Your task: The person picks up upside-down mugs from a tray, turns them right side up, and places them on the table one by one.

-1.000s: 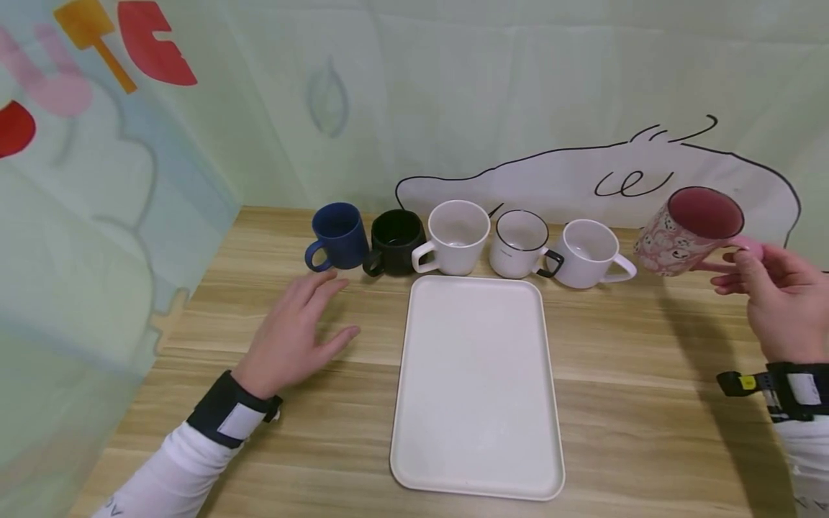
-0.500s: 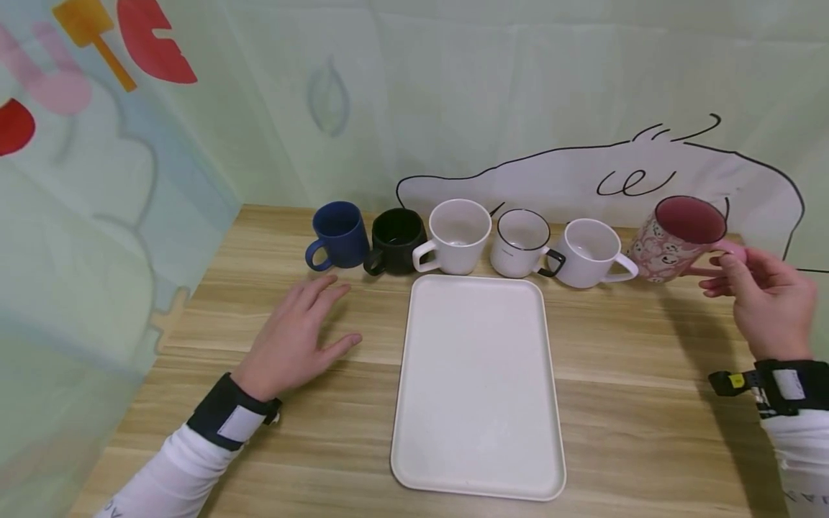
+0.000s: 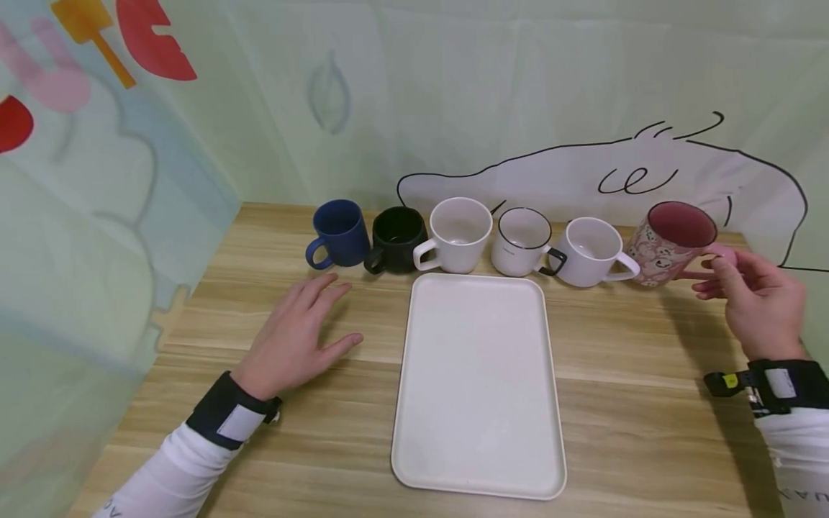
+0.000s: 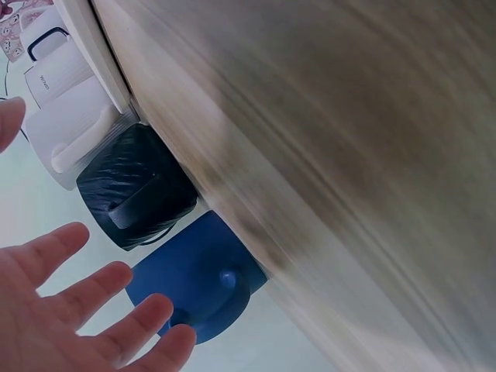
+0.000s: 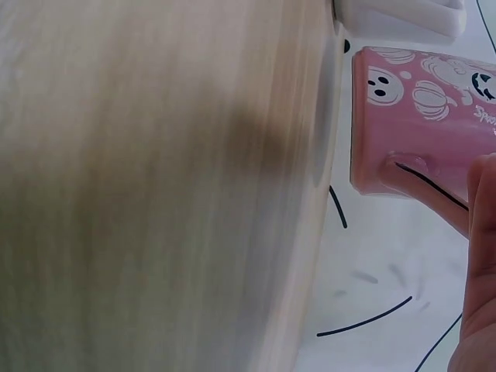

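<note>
My right hand (image 3: 764,302) pinches the handle of a pink patterned mug (image 3: 660,252) at the right end of a row of mugs. In the right wrist view a narrow gap shows between the pink mug's base (image 5: 359,116) and the table. My left hand (image 3: 294,334) holds nothing, fingers spread, just in front of a blue mug (image 3: 346,241). Rightward from there stand a black mug (image 3: 396,252), a large white mug (image 3: 456,248), a white mug with a black rim and handle (image 3: 512,259), and a plain white mug (image 3: 579,266).
A white rectangular tray (image 3: 479,381) lies on the wooden table (image 3: 622,403), its far edge close to the mugs. A printed cloth backdrop (image 3: 492,93) hangs behind the row and along the left side.
My right hand has moved left and lower with the pink mug, bringing it close to the plain white mug. The left hand has stayed almost still.
</note>
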{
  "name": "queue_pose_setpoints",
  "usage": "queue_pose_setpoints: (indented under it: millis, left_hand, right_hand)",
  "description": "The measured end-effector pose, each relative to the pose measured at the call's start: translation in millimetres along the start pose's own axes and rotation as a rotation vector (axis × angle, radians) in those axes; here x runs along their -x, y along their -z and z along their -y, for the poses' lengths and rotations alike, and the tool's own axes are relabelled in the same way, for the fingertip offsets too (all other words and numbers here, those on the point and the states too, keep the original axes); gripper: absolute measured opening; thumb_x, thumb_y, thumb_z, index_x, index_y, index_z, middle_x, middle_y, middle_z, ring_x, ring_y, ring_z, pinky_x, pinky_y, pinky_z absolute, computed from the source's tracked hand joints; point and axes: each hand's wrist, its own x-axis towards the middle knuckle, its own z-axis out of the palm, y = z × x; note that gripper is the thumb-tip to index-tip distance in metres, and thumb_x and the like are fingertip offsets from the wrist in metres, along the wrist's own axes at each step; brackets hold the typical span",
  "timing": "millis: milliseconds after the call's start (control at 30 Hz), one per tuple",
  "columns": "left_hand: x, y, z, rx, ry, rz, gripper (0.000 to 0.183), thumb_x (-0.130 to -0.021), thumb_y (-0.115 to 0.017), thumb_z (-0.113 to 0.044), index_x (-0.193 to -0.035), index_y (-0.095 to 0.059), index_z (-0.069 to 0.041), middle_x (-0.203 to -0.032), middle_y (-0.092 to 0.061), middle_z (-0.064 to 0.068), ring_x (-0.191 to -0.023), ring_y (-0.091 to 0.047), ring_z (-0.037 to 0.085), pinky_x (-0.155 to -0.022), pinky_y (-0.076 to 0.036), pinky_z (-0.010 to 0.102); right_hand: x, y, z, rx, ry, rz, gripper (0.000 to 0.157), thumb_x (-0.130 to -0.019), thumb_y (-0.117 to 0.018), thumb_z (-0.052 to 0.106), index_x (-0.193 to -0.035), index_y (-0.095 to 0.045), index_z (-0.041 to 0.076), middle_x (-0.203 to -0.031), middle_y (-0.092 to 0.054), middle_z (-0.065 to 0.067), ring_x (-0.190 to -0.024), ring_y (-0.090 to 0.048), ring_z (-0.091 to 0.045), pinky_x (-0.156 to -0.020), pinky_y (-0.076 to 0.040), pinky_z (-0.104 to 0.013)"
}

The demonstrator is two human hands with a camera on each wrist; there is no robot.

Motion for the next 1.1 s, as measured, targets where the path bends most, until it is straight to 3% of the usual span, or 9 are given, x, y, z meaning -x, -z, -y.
queue_pose_setpoints:
  millis: [1100]
  left_hand:
    - [2.5, 0.7, -0.6, 0.006, 0.003, 0.000, 0.077, -0.087, -0.063, -0.062, -0.142, -0.052, -0.009, -0.148, -0.043, 0.018, -0.135, -0.038, 0.039, -0.110, -0.029, 0.057]
  right_hand:
    - [0.7, -3.6, -8.4, 0.004, -0.033, 0.050, 0.041, -0.100, -0.055, 0.032, -0.136, -0.063, 0.015, -0.108, -0.065, 0.011, -0.069, -0.065, 0.003, -0.065, -0.052, -0.014]
